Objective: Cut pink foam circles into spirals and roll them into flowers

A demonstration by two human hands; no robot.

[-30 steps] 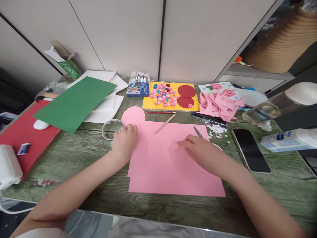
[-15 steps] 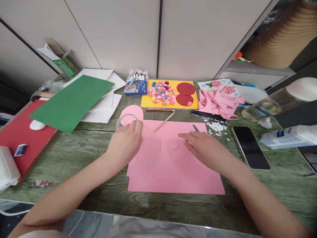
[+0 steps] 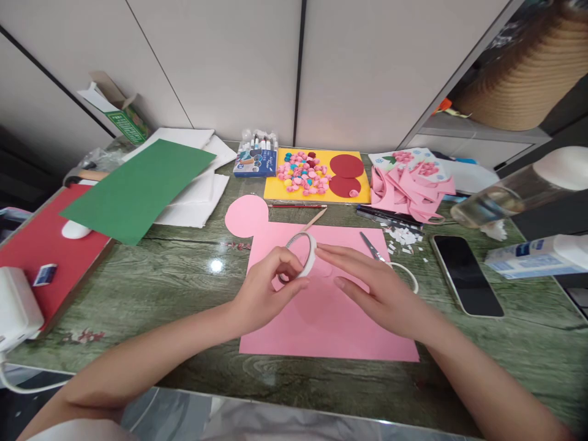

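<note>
My left hand (image 3: 264, 288) pinches a white tape roll (image 3: 307, 252) and holds it upright over the middle of a pink paper sheet (image 3: 316, 324). The fingers of my right hand (image 3: 374, 288) are stretched out, their tips touching the roll's right side. A pink paper circle (image 3: 245, 214) lies at the sheet's upper left corner. Small scissors (image 3: 371, 246) rest on the sheet's upper right edge beside my right hand.
Green marbled table (image 3: 160, 275). Green paper (image 3: 138, 187) over white sheets at the left, a red board (image 3: 41, 245) beyond it. At the back a yellow sheet (image 3: 285, 191) with small pink pieces and a marker box (image 3: 255, 162). Phone (image 3: 463, 272), bottle (image 3: 514, 196) and pink scraps (image 3: 408, 187) at the right.
My left hand picked the tape roll up from the table at the left and carried it right over the pink sheet. My right hand's fingertips moved onto the roll.
</note>
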